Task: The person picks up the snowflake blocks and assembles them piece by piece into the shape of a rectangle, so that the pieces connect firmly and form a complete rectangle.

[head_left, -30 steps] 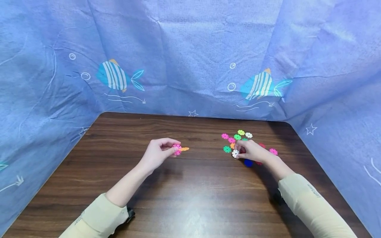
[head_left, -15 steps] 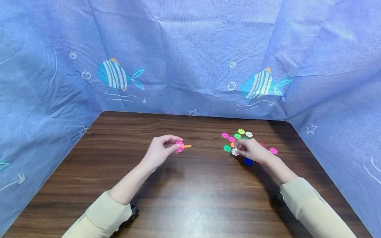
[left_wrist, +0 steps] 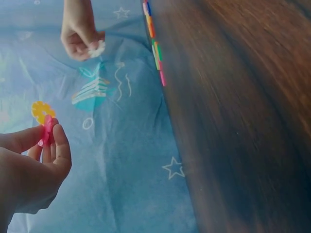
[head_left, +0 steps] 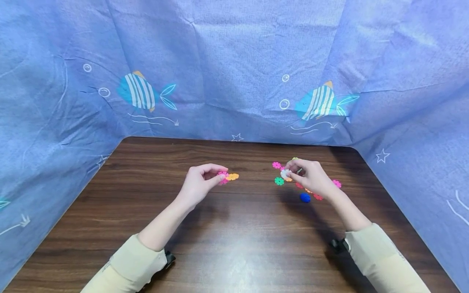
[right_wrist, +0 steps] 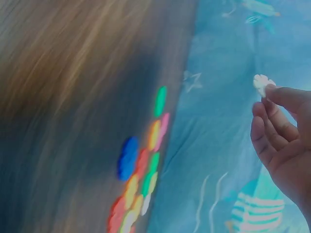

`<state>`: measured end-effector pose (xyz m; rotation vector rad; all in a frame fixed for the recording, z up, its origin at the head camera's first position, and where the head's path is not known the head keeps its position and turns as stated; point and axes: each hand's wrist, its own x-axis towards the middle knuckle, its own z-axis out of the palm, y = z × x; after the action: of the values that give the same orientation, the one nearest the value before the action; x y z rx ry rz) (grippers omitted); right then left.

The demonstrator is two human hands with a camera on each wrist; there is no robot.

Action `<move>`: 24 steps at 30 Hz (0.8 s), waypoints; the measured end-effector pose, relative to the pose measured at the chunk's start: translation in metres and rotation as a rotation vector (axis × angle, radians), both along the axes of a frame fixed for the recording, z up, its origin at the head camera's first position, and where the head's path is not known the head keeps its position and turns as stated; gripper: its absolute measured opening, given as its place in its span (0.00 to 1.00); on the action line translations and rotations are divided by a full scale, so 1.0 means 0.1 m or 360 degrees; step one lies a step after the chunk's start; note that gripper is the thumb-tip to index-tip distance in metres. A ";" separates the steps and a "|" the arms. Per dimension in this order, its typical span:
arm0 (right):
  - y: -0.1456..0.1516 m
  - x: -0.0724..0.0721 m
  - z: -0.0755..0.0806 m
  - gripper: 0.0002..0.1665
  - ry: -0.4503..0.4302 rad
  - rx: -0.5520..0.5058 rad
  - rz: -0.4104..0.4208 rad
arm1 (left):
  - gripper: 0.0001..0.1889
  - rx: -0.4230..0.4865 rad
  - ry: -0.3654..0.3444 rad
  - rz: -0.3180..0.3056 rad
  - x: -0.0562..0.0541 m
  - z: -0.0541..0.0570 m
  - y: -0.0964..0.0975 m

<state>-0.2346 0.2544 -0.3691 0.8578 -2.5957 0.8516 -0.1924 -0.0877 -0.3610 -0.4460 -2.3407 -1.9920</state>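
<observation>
My left hand (head_left: 199, 183) pinches a pink notched disc (left_wrist: 47, 130) between thumb and fingers, above the table. Joined to it at an angle is an orange-yellow notched disc (head_left: 232, 176), which sticks out past the fingertips. A white notched disc (head_left: 285, 174) is pinched by my right hand (head_left: 311, 177), held up over the scattered discs. In the right wrist view this white disc (right_wrist: 263, 83) shows clear of the tabletop, its lower edge covered by the thumb.
Several loose notched discs lie at the table's right, among them a green disc (head_left: 279, 181), a blue disc (head_left: 305, 197) and a pink disc (head_left: 336, 184). My right hand hides some of them. A blue fish-print cloth (head_left: 234, 81) hangs behind the wooden table (head_left: 234, 228).
The right hand has lifted the white disc up off the table from among the others. My left hand has shifted slightly right, and the orange disc now shows more of its face.
</observation>
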 end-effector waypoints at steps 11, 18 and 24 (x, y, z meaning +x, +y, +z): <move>-0.30 0.20 0.27 0.10 -0.0023 -0.0344 -0.0072 | 0.09 0.0013 0.0033 -0.0007 0.03 0.05 0.06; -0.62 0.46 0.49 0.10 -0.0107 -0.0546 -0.0015 | 0.10 -0.0042 0.0102 0.0006 0.04 0.06 0.11; -0.82 0.62 0.60 0.10 -0.0145 -0.0597 0.0050 | 0.11 -0.0016 0.0119 0.0000 0.10 0.13 0.17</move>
<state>-0.1728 0.1719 -0.3090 0.7659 -2.3831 1.3592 -0.1827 -0.0708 -0.3480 -0.5114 -2.3077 -1.9289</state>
